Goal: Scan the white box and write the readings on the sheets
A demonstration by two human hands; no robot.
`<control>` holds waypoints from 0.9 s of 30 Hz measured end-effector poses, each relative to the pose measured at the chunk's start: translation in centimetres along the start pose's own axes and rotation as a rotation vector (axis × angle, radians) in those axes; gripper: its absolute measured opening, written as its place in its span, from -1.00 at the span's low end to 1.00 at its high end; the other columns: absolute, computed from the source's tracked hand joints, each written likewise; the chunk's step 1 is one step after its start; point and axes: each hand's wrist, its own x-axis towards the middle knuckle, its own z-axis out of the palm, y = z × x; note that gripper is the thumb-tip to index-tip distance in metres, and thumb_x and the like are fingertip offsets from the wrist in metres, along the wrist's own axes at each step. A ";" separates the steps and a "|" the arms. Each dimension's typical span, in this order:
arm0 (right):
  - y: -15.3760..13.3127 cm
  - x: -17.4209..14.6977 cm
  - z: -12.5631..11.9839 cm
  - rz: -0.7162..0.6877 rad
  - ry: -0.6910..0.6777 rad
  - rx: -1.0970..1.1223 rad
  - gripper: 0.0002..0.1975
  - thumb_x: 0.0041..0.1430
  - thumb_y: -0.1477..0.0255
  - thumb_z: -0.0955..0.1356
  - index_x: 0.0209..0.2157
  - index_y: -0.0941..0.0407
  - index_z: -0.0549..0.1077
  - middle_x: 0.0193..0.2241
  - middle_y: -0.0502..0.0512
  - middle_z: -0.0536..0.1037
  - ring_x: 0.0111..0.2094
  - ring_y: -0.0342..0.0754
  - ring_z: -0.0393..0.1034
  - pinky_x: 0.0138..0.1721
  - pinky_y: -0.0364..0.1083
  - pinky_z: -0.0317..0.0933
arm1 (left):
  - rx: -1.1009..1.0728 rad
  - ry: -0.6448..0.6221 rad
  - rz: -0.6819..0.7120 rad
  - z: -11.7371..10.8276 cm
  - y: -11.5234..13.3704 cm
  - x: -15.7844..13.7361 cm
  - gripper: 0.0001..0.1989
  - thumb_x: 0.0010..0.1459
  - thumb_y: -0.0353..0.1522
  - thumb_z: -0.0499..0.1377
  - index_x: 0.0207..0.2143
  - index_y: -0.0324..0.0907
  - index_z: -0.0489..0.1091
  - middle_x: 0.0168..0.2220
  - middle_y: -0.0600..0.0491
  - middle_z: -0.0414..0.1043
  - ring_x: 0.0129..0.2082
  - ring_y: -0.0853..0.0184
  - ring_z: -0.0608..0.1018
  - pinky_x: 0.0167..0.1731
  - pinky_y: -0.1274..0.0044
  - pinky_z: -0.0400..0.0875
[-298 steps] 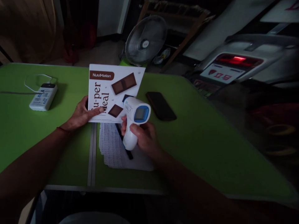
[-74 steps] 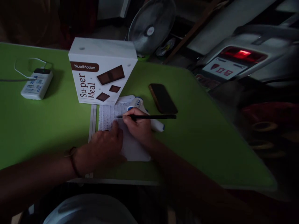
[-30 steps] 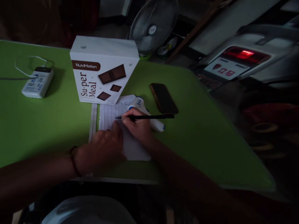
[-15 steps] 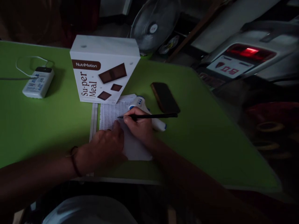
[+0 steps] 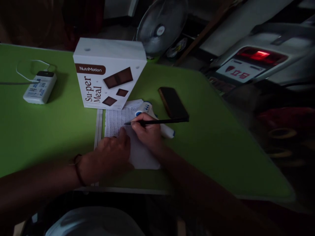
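Note:
My right hand [image 5: 147, 132] is closed around a black pen [image 5: 169, 121], whose tip meets a sheet of paper [image 5: 145, 157] or comes very close to it. Rows of small dark handwriting fill the sheet's upper part, while the lower part is blank. My left hand [image 5: 110, 152] rests on the sheet's left side, index finger stretched toward the pen tip and the other fingers partly curled. It holds nothing visible. Just beyond my right hand lies a white and blue device [image 5: 168, 131], shaped like a handheld thermometer and partly covered by that hand.
A white NutriMotion box [image 5: 110, 49] stands behind the paper on the green table [image 5: 209, 147]. Right of it lies a dark phone [image 5: 173, 102]. On the left is a white power adapter [image 5: 40, 88] with cords. A fan [image 5: 160, 31] stands beyond the table.
The pen's back end has tipped slightly upward and to the right as my right hand shifts a little. My left hand and the paper stay in place.

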 end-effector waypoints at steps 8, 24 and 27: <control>-0.1 -0.1 -0.2 0.043 -0.010 0.025 -0.92 0.00 0.41 0.31 -0.53 0.04 0.37 -0.62 -0.07 0.35 -0.55 -0.11 0.20 -0.47 -0.09 0.20 | -0.023 0.001 -0.004 0.4 0.0 -0.2 -0.09 0.17 0.13 0.30 0.26 -0.44 0.32 0.30 -0.58 0.24 -0.33 0.17 0.65 -0.41 0.43 0.48; -0.2 0.0 -0.3 0.023 -0.049 0.001 -0.94 0.02 0.42 0.32 -0.50 0.04 0.36 -0.59 -0.05 0.40 -0.52 -0.09 0.28 -0.43 -0.08 0.27 | 0.003 -0.001 -0.010 0.3 0.0 -0.2 -0.10 0.19 0.14 0.27 0.25 -0.45 0.32 0.31 -0.58 0.23 -0.35 0.17 0.66 -0.43 0.43 0.50; -0.2 -0.1 -0.2 0.003 -0.034 0.001 -0.94 0.01 0.42 0.32 -0.51 0.04 0.37 -0.59 -0.05 0.41 -0.52 -0.09 0.28 -0.43 -0.07 0.26 | -0.004 0.016 -0.011 0.4 0.1 -0.3 -0.12 0.19 0.14 0.27 0.22 -0.45 0.35 0.28 -0.57 0.28 -0.35 0.16 0.65 -0.42 0.43 0.50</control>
